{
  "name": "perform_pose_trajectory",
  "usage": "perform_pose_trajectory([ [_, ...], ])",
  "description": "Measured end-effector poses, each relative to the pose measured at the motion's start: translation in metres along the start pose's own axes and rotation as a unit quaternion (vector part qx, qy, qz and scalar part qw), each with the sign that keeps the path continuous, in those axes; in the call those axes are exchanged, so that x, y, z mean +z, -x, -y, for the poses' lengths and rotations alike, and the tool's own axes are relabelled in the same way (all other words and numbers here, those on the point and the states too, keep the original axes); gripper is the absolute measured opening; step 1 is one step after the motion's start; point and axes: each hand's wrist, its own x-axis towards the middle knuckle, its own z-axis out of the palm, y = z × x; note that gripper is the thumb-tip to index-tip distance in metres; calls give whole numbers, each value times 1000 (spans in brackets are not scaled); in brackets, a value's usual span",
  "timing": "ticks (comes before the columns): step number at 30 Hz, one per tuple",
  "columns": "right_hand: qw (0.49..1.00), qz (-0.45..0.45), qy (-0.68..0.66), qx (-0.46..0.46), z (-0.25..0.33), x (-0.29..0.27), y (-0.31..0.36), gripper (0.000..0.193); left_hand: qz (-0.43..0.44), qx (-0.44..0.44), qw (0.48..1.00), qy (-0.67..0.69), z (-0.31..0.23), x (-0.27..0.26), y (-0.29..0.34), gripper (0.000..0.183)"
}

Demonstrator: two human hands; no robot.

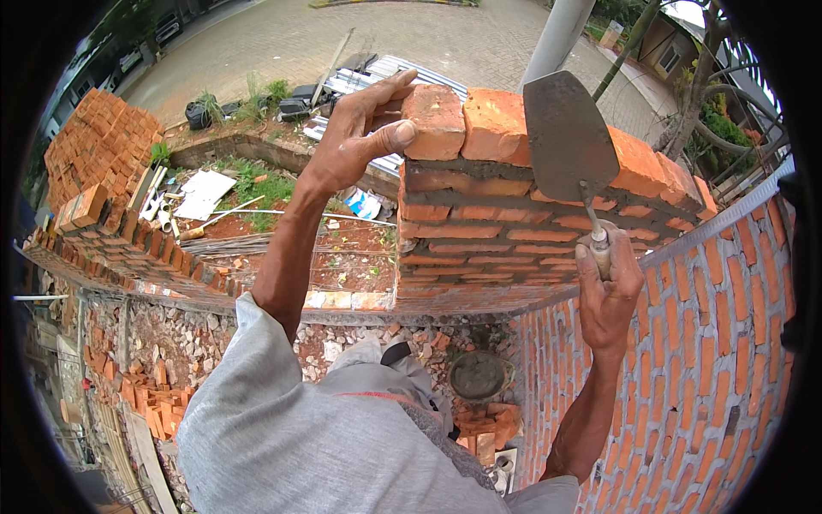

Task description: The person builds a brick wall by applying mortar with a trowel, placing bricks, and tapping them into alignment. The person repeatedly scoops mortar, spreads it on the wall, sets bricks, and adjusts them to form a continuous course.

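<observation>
My right hand is closed round the wooden handle of a bricklaying trowel. The trowel's broad grey blade points up, in front of the top course of the brick wall, and hides part of it. At the wall's left end, my left hand grips the end brick of that course, its thumb by the front edge and its fingers toward the back. A second orange brick sits just right of it, with a narrow gap between them. Grey mortar shows under both bricks.
A taller brick wall rises close on my right. Below stand a bucket of mortar and loose bricks on rubble. A low wall and a large brick stack are at left. A grey pole stands behind the wall.
</observation>
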Motion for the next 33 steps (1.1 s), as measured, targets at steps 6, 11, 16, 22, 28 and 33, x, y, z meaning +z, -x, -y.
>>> perform_pose_trajectory([
  [6, 1000, 22, -17, 7, 0, 20, 37, 12, -21, -5, 1000, 5, 3, -5, 3, 106],
  [11, 982, 181, -48, -31, 6, 70, 59, 16, -38, -3, 999, 6, 6, -7, 5, 101],
  [16, 966, 201, -164, 21, -18, 111, 52, 21, -69, -27, 997, 27, 15, -17, 14, 95],
  [22, 945, 183, -234, 133, -59, 91, 89, 23, -118, -88, 989, 2, 61, -55, 63, 77],
  [28, 910, 110, -259, 303, -110, 77, 199, 39, -233, -365, 901, 30, 207, -91, 180, 37],
  [33, 844, 292, -33, 448, -152, 68, 294, 44, -34, -706, 706, -47, 265, -62, 352, 32],
])
